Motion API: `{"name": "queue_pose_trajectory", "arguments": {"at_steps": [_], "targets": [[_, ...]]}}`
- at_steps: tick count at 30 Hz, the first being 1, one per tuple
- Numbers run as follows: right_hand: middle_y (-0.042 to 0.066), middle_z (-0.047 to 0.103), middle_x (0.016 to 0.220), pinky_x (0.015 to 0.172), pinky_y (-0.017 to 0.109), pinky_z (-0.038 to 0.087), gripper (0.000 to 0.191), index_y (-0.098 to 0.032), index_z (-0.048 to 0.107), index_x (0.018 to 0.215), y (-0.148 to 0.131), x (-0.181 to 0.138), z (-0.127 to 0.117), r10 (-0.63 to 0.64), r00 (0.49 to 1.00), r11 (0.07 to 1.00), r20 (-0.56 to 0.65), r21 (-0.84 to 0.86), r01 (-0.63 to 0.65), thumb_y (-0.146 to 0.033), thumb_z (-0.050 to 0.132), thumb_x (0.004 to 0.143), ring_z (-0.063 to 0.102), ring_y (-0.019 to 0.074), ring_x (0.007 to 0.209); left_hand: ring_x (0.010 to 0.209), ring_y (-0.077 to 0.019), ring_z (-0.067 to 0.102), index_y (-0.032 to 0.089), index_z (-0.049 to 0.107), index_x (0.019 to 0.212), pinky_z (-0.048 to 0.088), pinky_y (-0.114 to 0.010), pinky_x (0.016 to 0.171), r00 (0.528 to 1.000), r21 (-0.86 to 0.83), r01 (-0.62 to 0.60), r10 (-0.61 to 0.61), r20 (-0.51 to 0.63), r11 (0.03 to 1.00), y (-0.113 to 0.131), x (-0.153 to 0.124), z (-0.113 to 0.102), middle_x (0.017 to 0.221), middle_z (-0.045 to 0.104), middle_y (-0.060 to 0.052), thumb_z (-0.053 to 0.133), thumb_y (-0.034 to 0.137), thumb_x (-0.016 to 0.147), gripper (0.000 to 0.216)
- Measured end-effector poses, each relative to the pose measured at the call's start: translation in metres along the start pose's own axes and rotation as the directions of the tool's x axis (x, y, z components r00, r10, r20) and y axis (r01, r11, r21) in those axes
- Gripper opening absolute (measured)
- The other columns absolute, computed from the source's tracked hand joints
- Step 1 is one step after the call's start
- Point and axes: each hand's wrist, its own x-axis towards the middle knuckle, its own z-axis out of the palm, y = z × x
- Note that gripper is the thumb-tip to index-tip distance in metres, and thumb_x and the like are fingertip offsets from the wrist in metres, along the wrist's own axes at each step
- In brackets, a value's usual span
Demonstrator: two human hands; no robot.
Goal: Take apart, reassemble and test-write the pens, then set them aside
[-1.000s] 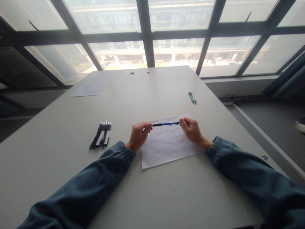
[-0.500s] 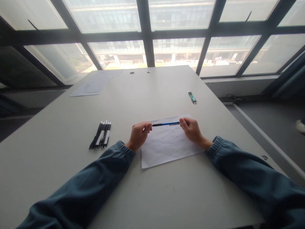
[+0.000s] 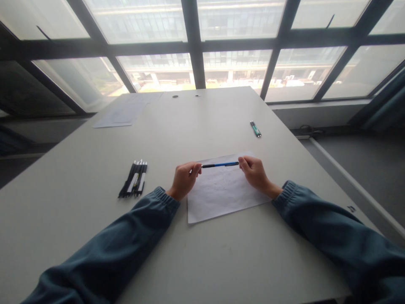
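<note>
Crosswise, fingers pinch the blue pen — at both ends.

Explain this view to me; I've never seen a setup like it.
There is no machine here. A camera worn on a person's head looks forward and down at their bare hands. The left hand and right hand hold a blue-and-black pen by its two ends, above a sheet of paper. All this is at a white table. To the left lies a group of black-and-white pens; farther off, on the right, some green pens; and at the far left, more papers.
</note>
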Motion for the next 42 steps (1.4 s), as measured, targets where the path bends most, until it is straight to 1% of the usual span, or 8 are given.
{"name": "queue_pose_trajectory", "arguments": {"at_steps": [6,16,42], "targets": [[-0.003,0.039,0.052,0.054,0.03,0.03,0.057,-0.021,0.05,0.059,-0.0015,-0.0001,0.0001,-0.002,1.0,1.0,-0.003,-0.007,0.002,-0.064,0.046,0.096,0.039,0.0137,0.053,0.047,-0.0111,0.05,0.018,0.059,0.058,0.04,-0.024,0.055,1.0,0.006,0.008,-0.008,0.001,1.0,0.0006,0.0,-0.0003,0.05,0.054,0.001,0.045,0.043,0.102,0.052],[-0.002,0.043,0.054,0.057,0.03,0.031,0.056,-0.021,0.05,0.059,0.0026,0.0002,0.0008,-0.004,1.0,1.0,0.01,0.001,0.004,-0.061,0.046,0.098,0.041,0.014,0.054,0.045,-0.0099,0.05,0.018,0.057,0.057,0.039,-0.024,0.054,1.0,0.002,-0.009,0.009,-0.001,1.0,0.0023,0.0002,-0.0011,0.049,0.052,0.003,0.045,0.039,0.102,0.051],[-0.003,0.041,0.052,0.056,0.028,0.029,0.059,-0.019,0.047,0.056,-0.0004,0.0006,0.0002,-0.023,1.0,1.0,0.009,0.02,0.023,-0.061,0.046,0.098,0.039,0.0117,0.052,0.045,-0.0095,0.048,0.017,0.056,0.055,0.036,-0.023,0.054,1.0,0.014,0.006,-0.006,-0.005,1.0,-0.0027,-0.0018,0.0009,0.047,0.05,0.003,0.044,0.041,0.102,0.055]]}}
